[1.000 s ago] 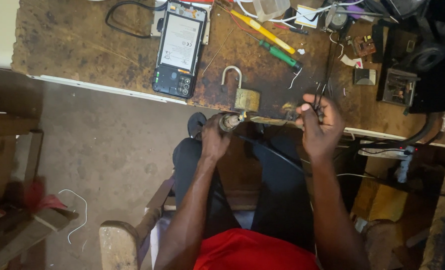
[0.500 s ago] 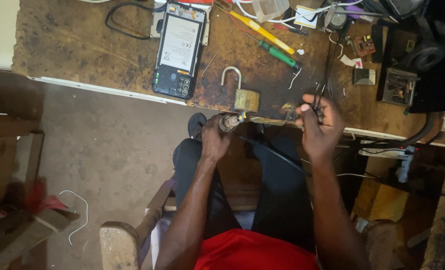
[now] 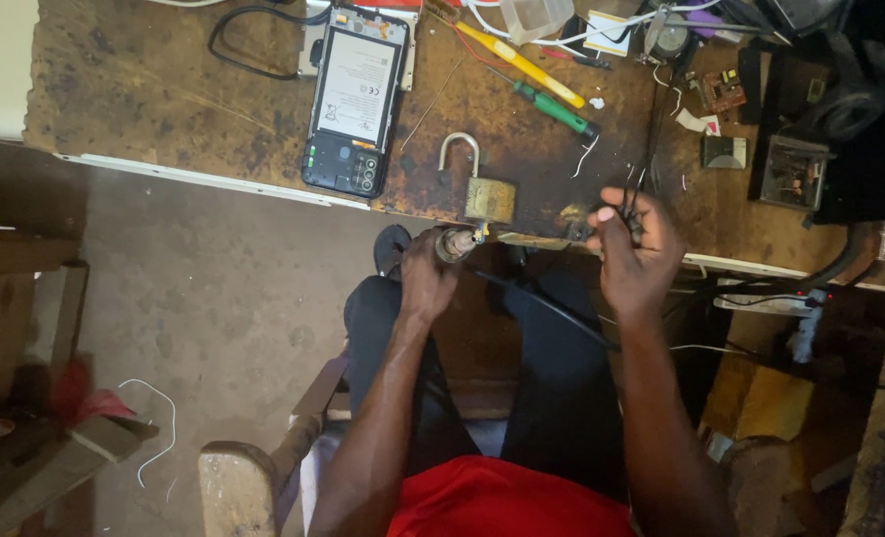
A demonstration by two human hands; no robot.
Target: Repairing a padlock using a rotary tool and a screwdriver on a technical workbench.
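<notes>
The left hand's fingers point(image 3: 441, 261) curl tightly around a small round grey metal-looking piece point(image 3: 454, 244), whose blunt circular end faces up out of the fist; a tiny bit of blue and yellow shows at its right side. The piece sits just off the near edge of the worn brown wooden workbench point(image 3: 164, 99), directly below a brass padlock with an open steel shackle point(image 3: 482, 184) that lies on the bench close to that edge. The left hand point(image 3: 428, 283) is closed on the piece.

The right hand's fingers point(image 3: 617, 234) are bunched and pinched around thin black wires point(image 3: 651, 149), which run up across the bench towards the far edge. The right hand point(image 3: 636, 259) hovers over the near edge, near the padlock's right. What the thin strip between the two hands is cannot be told. A black cable point(image 3: 542, 303) trails from the piece down across the person's dark trousers.

Further back on the bench lie an opened black phone with its battery exposed point(image 3: 355, 94), a green-handled screwdriver point(image 3: 552, 107) and a yellow-handled tool point(image 3: 522, 62), with small circuit parts towards the far right corner.
</notes>
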